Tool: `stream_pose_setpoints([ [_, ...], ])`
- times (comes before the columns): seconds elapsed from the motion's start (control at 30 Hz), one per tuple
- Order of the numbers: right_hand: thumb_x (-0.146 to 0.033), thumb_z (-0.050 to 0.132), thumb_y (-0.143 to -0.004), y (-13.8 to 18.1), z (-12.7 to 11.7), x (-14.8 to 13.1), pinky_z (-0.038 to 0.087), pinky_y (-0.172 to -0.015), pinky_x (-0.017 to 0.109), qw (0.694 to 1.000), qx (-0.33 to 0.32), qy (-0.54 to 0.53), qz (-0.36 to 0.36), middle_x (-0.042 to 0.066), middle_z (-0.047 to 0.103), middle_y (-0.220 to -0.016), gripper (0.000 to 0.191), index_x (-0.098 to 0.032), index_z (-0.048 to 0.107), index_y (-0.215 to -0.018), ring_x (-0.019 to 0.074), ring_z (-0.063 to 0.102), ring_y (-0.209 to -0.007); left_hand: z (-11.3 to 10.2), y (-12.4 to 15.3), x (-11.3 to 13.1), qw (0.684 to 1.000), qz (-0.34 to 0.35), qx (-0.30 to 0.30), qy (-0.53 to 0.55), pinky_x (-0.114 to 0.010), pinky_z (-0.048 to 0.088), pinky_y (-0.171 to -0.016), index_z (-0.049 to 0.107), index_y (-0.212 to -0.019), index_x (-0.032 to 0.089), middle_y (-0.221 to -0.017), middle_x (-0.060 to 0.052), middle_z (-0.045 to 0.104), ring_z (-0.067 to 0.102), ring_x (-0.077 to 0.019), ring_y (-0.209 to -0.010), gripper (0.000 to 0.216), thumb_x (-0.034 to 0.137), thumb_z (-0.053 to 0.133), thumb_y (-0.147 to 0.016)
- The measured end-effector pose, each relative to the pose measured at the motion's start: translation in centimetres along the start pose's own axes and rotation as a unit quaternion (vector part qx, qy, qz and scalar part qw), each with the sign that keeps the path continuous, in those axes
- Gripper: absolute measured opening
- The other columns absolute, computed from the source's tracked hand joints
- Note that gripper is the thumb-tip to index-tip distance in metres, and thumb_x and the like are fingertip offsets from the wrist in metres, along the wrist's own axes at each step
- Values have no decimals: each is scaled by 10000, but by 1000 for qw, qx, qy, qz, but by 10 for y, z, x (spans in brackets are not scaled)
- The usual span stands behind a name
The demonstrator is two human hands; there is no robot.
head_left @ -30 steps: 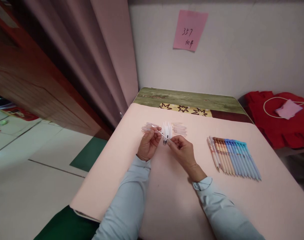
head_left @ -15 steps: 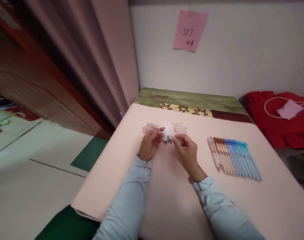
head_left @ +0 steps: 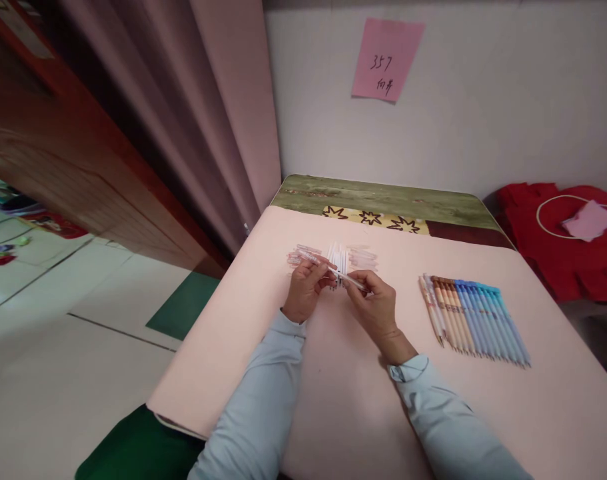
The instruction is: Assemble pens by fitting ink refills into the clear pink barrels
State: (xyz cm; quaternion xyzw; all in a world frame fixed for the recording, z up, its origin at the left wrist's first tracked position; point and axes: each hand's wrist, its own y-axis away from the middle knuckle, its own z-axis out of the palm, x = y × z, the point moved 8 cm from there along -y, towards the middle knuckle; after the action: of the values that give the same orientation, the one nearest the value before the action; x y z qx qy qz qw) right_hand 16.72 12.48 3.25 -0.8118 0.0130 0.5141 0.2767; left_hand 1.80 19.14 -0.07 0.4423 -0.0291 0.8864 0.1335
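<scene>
My left hand (head_left: 304, 291) pinches a slim pinkish pen barrel (head_left: 319, 259) that slants down to the right. In my right hand (head_left: 377, 301) the fingers are closed on a thin white pen refill (head_left: 347, 277). The refill's upper end meets the barrel's lower end; whether it is inside is too small to tell. Behind the hands lie several white refills (head_left: 337, 253) side by side, their dark tips toward me. To their left is a group of patterned pinkish barrels (head_left: 297, 256), partly covered by my left hand. Pale pink translucent pen parts (head_left: 363, 257) lie on the right.
A row of whole pens (head_left: 476, 323), white, brown and blue, lies on the right of the pink-covered table (head_left: 333, 400). Behind it, a red cloth (head_left: 533, 233) carries a pink card. The wooden door (head_left: 108, 173) and curtain (head_left: 223, 100) stand close on the left.
The barrel in my left hand now lines up with the refill in my right hand, and their ends meet. Both hands have shifted slightly in view. The pen row is unchanged.
</scene>
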Motion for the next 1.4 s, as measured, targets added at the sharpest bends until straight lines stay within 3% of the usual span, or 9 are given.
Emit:
stream_pose_setpoints([
  [0.47,-422,665,-887,7,10,5,449,-557,234,999,-24,-29,36,17,719,-741,240,-188,719,-888,115,556,-571,-1,2,-9,995,-39,-9,-92,-240,514,-575,697,-814,109,-654,-50,700,635,-129,-566,307,372,822,-717],
  [0.9,-472,610,-917,8,16,12,461,-563,220,997,-58,-6,55,1,678,-649,302,-199,739,-901,116,586,-550,2,2,-8,996,-31,-15,-82,-223,508,-562,698,-833,113,-708,-51,712,627,-111,-569,296,362,815,-726],
  [1.13,-477,631,-901,6,18,11,356,-488,213,996,-67,-20,48,-43,555,-567,305,-190,724,-947,94,441,-493,-1,2,-5,998,-13,12,-60,-228,512,-559,651,-820,114,-673,-37,697,631,-117,-575,312,339,831,-703],
  [1.4,-435,657,-889,2,10,3,459,-581,240,999,-35,2,26,15,719,-768,236,-209,720,-913,129,594,-612,1,4,-4,999,-16,22,-26,-234,509,-610,676,-844,115,-673,-15,679,623,-103,-591,332,342,852,-678],
])
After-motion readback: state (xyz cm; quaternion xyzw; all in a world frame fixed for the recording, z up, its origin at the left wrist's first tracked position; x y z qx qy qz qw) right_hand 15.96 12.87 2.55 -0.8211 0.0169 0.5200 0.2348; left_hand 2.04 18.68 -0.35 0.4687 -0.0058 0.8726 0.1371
